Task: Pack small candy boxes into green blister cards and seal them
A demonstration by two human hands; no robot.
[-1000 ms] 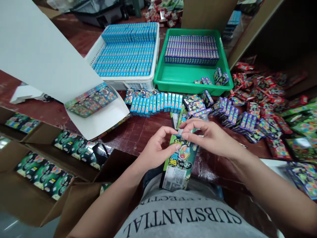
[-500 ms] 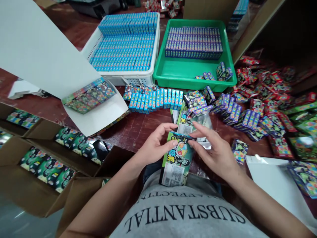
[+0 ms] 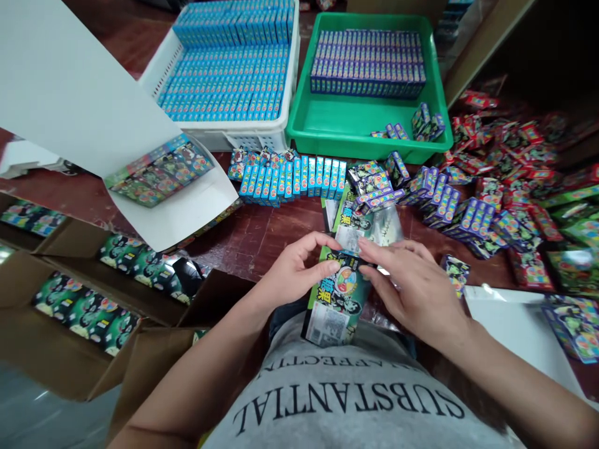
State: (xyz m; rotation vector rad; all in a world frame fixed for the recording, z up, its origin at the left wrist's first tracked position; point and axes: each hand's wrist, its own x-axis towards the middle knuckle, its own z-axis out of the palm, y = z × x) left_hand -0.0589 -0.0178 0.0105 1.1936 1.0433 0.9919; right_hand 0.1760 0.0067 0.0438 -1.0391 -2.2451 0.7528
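A green-and-black printed candy bag (image 3: 334, 299) leans upright against the grey shirt, with its top edge facing away. My left hand (image 3: 302, 268) pinches the top left corner between thumb and fingers. At the top right, my right hand (image 3: 412, 287) has its thumb and forefinger closed on the edge, and its other fingers curl behind. These fingers partly cover the bag's mouth, where a bluish strip shows. Just beyond lie more flat candy bags (image 3: 349, 227), partly under several small purple boxes (image 3: 372, 178).
A row of small blue boxes (image 3: 290, 178) lies before a white basket (image 3: 290, 93) and a green tray (image 3: 355, 140). Red packets (image 3: 505, 146) are heaped at right. Open cartons (image 3: 70, 368) stand at left, under a white board (image 3: 75, 75). Another white sheet (image 3: 510, 330) lies at right.
My right hand has shifted left over the bag's top edge, and its fingers are more curled. My left hand keeps its pinch. The whole view has tilted slightly downward.
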